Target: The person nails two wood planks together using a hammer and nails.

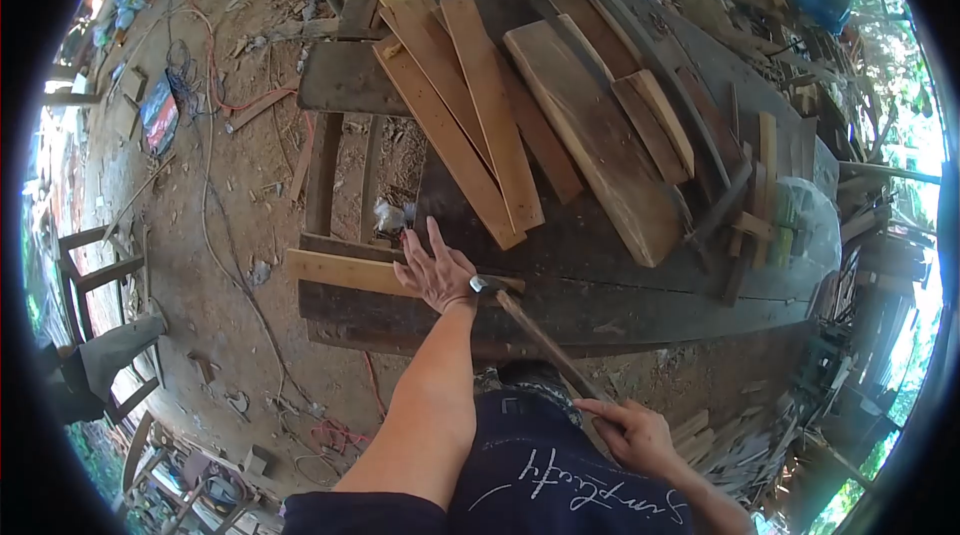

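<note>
My left hand (437, 273), fingers spread, lies over a narrow light-brown board (345, 272) along the near edge of a dark wooden workbench (640, 307). Beside its wrist is the small metal head of a hammer (545, 339), whose wooden handle slants down to the right. My right hand (636, 433) is wrapped round the handle's lower end, close to my dark shirt. A crumpled clear plastic bag (388, 217) shows just beyond the left fingertips.
Several brown planks (490, 115) lie fanned out on the bench, with a thick slab (597, 140) to their right. A curved wooden frame (660, 50) rests farther right. Cables (212, 135) and scraps cover the dirt floor at left, where a wooden chair (105, 275) stands.
</note>
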`<state>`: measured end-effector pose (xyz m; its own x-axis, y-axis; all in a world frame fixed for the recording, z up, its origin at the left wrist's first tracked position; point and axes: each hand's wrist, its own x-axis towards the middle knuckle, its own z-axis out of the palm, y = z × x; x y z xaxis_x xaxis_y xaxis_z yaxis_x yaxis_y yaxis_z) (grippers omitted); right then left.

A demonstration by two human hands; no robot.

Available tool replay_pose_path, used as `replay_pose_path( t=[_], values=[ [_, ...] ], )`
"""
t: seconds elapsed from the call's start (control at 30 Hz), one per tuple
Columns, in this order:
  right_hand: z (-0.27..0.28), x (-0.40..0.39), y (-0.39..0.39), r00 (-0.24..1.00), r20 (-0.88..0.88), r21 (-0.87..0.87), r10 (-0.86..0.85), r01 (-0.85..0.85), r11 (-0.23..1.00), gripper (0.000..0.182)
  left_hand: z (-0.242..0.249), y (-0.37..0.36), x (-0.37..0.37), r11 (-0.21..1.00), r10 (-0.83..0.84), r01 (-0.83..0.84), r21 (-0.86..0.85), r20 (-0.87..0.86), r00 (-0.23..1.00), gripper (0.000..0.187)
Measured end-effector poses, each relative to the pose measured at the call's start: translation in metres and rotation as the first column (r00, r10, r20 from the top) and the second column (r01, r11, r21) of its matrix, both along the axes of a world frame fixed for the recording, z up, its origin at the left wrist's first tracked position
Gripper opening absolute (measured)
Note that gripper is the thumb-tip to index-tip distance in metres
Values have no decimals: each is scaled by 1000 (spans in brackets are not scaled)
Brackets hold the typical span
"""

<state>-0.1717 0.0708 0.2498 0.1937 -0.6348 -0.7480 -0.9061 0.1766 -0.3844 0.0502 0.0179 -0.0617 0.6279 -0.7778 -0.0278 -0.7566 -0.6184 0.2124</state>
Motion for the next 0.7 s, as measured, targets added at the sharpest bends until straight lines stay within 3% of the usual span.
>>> replay_pose_path(
  t=[0.7],
  values=[
    [10, 25, 7, 995, -98, 25, -2, 4, 1000, 38, 6, 1, 3, 997, -60, 62, 40, -57, 997, 69]
  ],
)
